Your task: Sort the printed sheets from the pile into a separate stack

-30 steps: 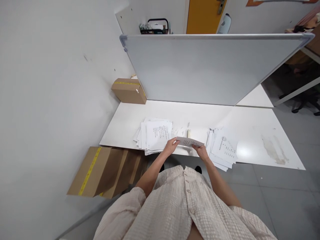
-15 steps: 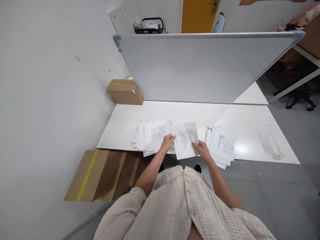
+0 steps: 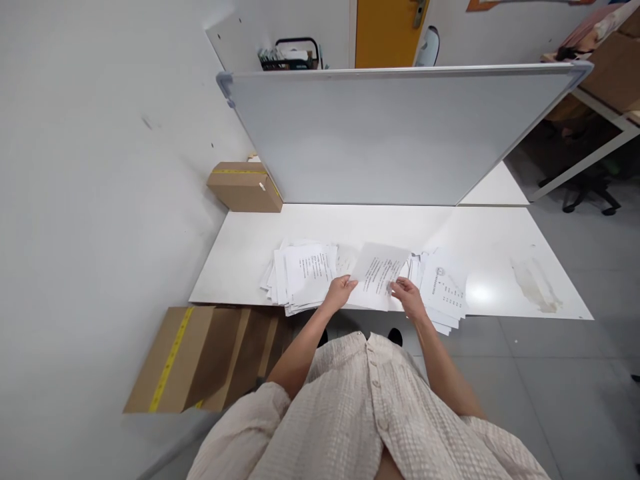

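the left hand (image 3: pixel 340 291) grasps the sheet (image 3: pixel 379 275) by its left side, thumb on top, and the right hand (image 3: pixel 407 297) has its fingers closed on the right side. the sheet is tilted (its print faces up, too small to read) and held above the middle of the tabletop (image 3: pixel 250 253), near the front edge.

to the left of the left hand lies the left pile (image 3: pixel 310 273), its papers loosely fanned, with the lowest ones reaching the front edge. to the right of the right hand is the right pile (image 3: pixel 443 290), also uneven, some papers poking past the front edge (the top one bears a round emblem). the sheet's right corner overlaps this pile in the view; whether they touch, i cannot tell.

a whiteboard (image 3: pixel 390 133) stands upright along the back edge. at the back left corner sits a small box (image 3: pixel 245 190) with yellow tape, beside the whiteboard's frame. a pale brown stain (image 3: pixel 535 283) marks the tabletop towards the right edge. below the front left corner are big boxes (image 3: pixel 170 360) (yellow tape on these too). beyond the whiteboard are a black basket (image 3: pixel 290 57) and a yellow door (image 3: pixel 387 33).
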Tool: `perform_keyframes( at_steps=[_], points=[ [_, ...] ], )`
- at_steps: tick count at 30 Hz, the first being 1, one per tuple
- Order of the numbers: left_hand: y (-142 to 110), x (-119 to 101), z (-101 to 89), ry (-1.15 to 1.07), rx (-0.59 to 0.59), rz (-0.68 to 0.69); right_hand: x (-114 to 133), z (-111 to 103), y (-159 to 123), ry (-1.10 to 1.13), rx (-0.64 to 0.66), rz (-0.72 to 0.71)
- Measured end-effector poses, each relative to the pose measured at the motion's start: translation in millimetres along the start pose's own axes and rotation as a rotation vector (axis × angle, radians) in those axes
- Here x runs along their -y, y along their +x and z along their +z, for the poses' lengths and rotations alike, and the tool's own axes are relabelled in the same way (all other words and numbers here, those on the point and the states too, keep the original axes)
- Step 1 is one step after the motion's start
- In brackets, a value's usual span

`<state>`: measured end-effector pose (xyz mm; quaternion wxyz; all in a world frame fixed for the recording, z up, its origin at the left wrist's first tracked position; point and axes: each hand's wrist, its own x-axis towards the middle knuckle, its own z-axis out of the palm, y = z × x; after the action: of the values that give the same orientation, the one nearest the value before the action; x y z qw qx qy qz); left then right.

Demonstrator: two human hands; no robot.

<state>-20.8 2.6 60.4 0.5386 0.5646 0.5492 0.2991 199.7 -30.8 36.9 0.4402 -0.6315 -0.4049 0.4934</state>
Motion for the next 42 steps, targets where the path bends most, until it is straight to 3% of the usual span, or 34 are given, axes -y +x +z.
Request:
perform_keyframes(
  at_steps=[2, 4, 6, 8, 12, 15, 19, 22, 24, 28, 31, 36, 42],
  points=[
    [-0.9, -1.2, -3.4, 0.328, -0.017, 0.168, 6.1, -15.6, 0.3, -0.243, -0.151, -0.124],
    [-1.9, -3.2, -5.3, 0.606, 0.015, 0.303, 13.2, -28.9, 0.2, -0.498, -0.222, -0.278],
    [-3.4, -6.0, -3.9, 0.821, 0.055, 0.369, 17.1, -36.0, 0.3, -0.690, -0.135, -0.416],
    [-5.6, -9.5, 0.2, 0.984, 0.096, 0.423, 13.6, -36.7, 1.4, -0.790, 0.031, -0.510],
    [-7.8, -11.4, 8.1, 1.142, 0.125, 0.577, -17.7, -29.1, 5.9, -0.773, 0.239, -0.581],
    [-3.4, -0.7, 7.6, 1.122, 0.116, 0.604, -48.7, -23.4, 7.8, -0.700, 0.247, -0.540],
    [6.3, 17.8, -2.2, 0.898, 0.116, 0.419, -65.4, -19.7, 3.7, -0.587, 0.231, -0.421],
    [10.8, 19.3, -12.3, 0.577, 0.057, 0.278, -52.4, -20.3, -3.9, -0.448, 0.204, -0.272],
    [12.7, 15.9, -17.9, 0.320, 0.008, 0.200, -38.2, -21.9, -10.1, -0.350, 0.180, -0.098],
    [16.6, 14.2, -22.5, -0.034, 0.045, 0.045, -15.7, -24.3, -22.4, -0.110, 0.082, 0.154],
    [19.1, 19.8, -20.0, -0.073, 0.072, -0.006, -8.9, -23.8, -29.1, 0.045, 0.052, 0.165],
    [22.3, 25.6, -8.5, -0.057, 0.063, -0.088, -11.0, -23.8, -36.1, 0.129, 0.111, 0.210],
    [21.0, 29.9, 7.7, 0.244, 0.091, -0.041, -39.3, -49.9, -54.7, 0.051, 0.029, 0.353]
  ],
)
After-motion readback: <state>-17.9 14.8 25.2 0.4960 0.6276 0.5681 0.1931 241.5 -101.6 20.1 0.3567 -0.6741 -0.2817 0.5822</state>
